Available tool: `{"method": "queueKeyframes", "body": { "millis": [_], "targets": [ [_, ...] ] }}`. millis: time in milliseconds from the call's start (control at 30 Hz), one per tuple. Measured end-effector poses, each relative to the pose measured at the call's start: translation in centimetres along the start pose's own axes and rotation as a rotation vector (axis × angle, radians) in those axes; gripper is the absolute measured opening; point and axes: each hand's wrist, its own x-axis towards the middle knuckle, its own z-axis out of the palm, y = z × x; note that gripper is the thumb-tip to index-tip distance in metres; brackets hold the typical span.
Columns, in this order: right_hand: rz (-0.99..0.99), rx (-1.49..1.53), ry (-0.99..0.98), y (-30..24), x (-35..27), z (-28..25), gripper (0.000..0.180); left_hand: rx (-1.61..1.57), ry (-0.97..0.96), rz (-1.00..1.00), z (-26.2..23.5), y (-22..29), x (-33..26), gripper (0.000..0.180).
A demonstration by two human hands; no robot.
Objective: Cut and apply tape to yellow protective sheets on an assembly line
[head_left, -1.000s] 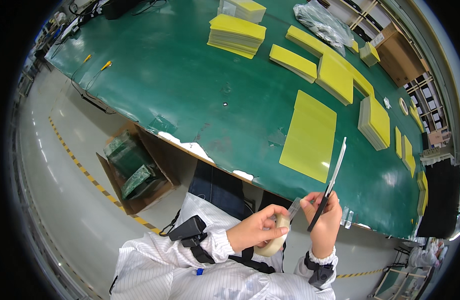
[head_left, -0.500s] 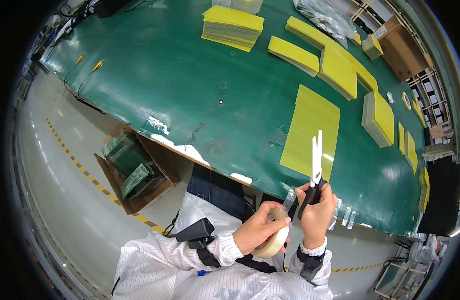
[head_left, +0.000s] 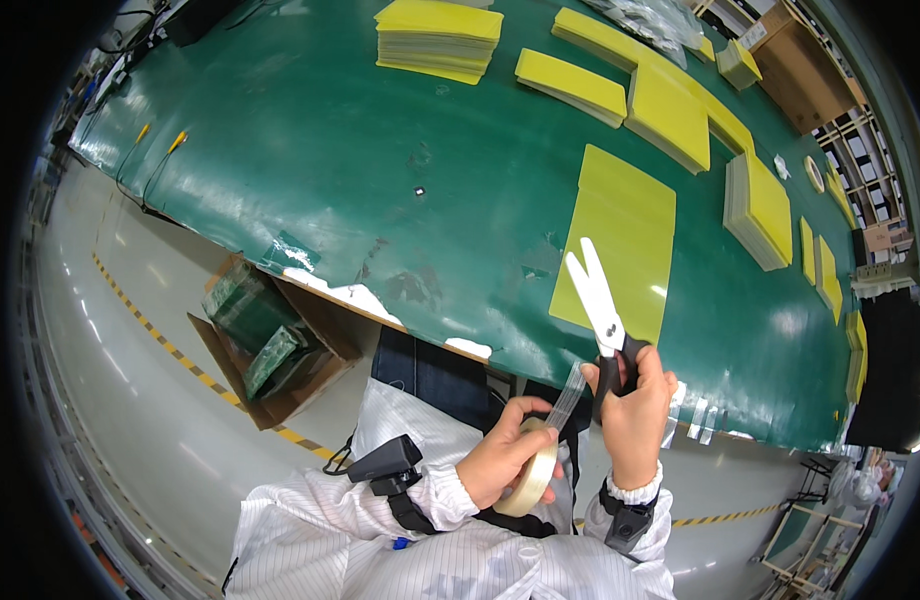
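My left hand (head_left: pixel 508 452) grips a roll of clear tape (head_left: pixel 532 485), and a strip of tape (head_left: pixel 565 398) stands up from the roll. In my right hand (head_left: pixel 635 415) is a pair of scissors (head_left: pixel 602 310) with black handles, blades parted and pointing away from me. The strip's free end reaches close to my right thumb; whether the thumb touches it I cannot tell. Beyond the scissors a flat yellow sheet (head_left: pixel 620 230) lies on the green table (head_left: pixel 330 180), partly covered by the blades.
Stacks of yellow sheets (head_left: pixel 438 40) stand at the far side, more stacks (head_left: pixel 760 210) on the right. Short tape strips (head_left: pixel 702 420) hang from the table's near edge. An open carton (head_left: pixel 270 350) with green material sits on the floor at left. Cables with yellow clips (head_left: pixel 178 142) lie far left.
The scissors have opened and tilted to the left. More tape shows between the roll and my right hand. The view has shifted slightly, so the table things sit higher.
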Motion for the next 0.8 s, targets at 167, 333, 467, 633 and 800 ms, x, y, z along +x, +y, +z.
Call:
{"method": "queueKeyframes", "body": {
  "millis": [167,333,467,633,800],
  "targets": [
    [-0.066,-0.070,0.025,0.9,-0.7,-1.7,0.038,0.002,-0.026,0.115,-0.1,-1.2,0.0,0.035],
    [-0.116,0.059,-0.480,3.6,-3.0,-8.5,0.070,0.057,-0.046,0.149,-0.3,-1.5,-0.3,0.030],
    [-0.095,0.004,-0.815,4.1,-2.1,-12.4,0.063,0.055,-0.018,0.174,-0.6,-1.7,0.2,0.025],
    [-0.090,-0.248,-0.968,4.5,-1.6,-14.4,0.057,0.075,-0.024,0.190,-0.5,-1.8,0.2,0.022],
    [-0.090,-0.420,-1.074,4.1,-0.7,-13.7,0.063,0.074,-0.020,0.180,-0.4,-1.8,-0.2,0.022]
  ]
}}
